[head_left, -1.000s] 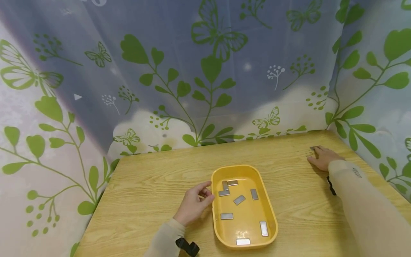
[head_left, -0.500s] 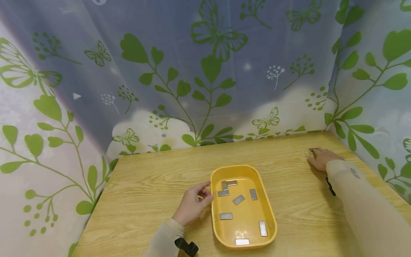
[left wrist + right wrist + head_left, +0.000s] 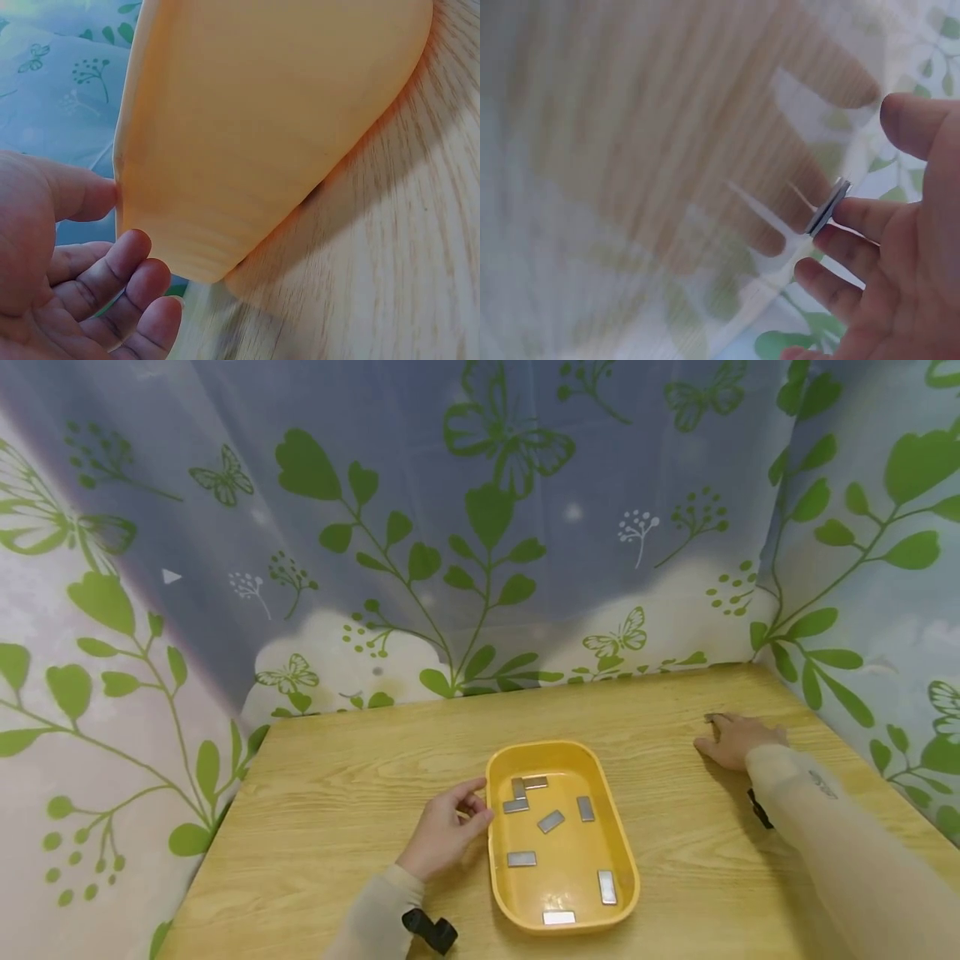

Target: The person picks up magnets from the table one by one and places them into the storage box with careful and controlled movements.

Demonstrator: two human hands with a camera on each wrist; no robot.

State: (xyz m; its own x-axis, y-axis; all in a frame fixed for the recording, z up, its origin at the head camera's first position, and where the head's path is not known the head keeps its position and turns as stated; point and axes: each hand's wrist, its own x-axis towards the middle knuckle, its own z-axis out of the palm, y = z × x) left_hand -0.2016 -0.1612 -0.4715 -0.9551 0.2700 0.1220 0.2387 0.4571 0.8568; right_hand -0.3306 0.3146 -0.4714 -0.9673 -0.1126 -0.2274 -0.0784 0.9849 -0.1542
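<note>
A yellow plastic tray (image 3: 562, 843) stands on the wood-grain table, with several small silver metal bars (image 3: 551, 821) lying flat in it. My left hand (image 3: 444, 828) is at the tray's left side, thumb and index fingertips against the outside near the rim. In the left wrist view the other fingers are loosely bent beside the tray's outer wall (image 3: 262, 135). Far off at the right, my right hand (image 3: 738, 742) reaches low over the table. Its extended fingertips touch a flat silver metal bar (image 3: 829, 207) on the tabletop, as the right wrist view shows; the thumb stays apart from it.
Printed cloth with green leaves and butterflies (image 3: 487, 518) hangs behind the table and on both sides. The wooden tabletop (image 3: 360, 752) reaches back to it. Black bands (image 3: 429, 931) sit on both wrists.
My right hand has shifted slightly left and towards me, and the metal bar at its fingertips has moved with it. The head view has shifted a little. My left hand stays at the tray.
</note>
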